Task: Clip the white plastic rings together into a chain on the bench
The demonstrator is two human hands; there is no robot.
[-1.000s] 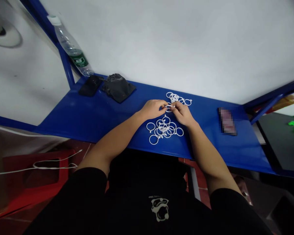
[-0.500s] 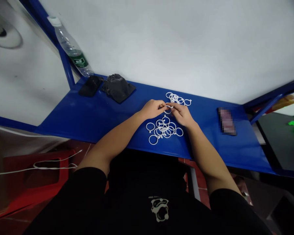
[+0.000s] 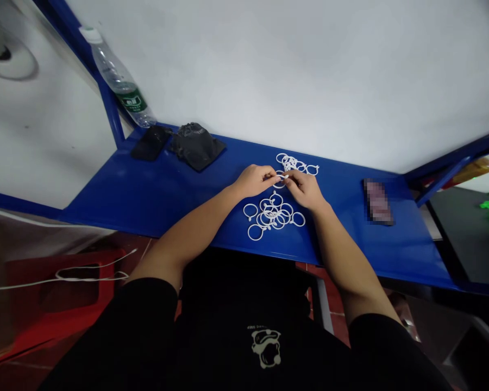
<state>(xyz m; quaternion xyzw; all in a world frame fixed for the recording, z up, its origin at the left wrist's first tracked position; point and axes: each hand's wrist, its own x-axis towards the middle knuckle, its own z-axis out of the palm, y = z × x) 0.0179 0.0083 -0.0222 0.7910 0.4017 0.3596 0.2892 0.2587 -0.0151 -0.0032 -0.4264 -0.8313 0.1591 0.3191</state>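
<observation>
Between my two hands is a white ring (image 3: 279, 188) with a small tab on its edge, like a curtain ring. My left hand (image 3: 253, 181) pinches the ring's left side between thumb and forefinger. On the other side, my right hand (image 3: 305, 188) has thumb and fingers closed at the tab. Closer to me lies a loose pile of similar white rings (image 3: 274, 214), several overlapping and a few apart. Behind my hands, near the wall, sits a smaller cluster of white rings (image 3: 290, 163), partly covered by my right hand.
The blue table (image 3: 179, 195) meets a white wall. At the back left are a plastic bottle (image 3: 126, 89), a dark flat object (image 3: 150, 143) and a black drawstring pouch (image 3: 198, 146). A blurred-out phone-like object (image 3: 378, 202) lies right. A red stool (image 3: 61, 293) stands lower left.
My right fingers have shifted slightly to the right along the ring, and the tab shows more clearly between my hands. The piles look the same.
</observation>
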